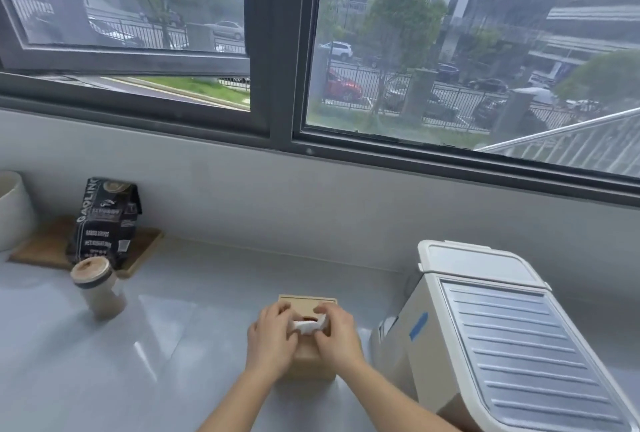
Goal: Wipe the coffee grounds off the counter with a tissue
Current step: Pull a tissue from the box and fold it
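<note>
The grey counter shows no grounds I can make out; on it a wooden tissue box sits under 2 hands, left hand and right hand, fingers pinched on the tissue at the slot. Best brace the box and draw 1 sheet straight upward

Both hands, left hand and right hand, pinch a tissue atop a wooden box.

Soft daylight thru window; pale glare on counter; pic soft overall, wide-angle bowing at edges.
</note>
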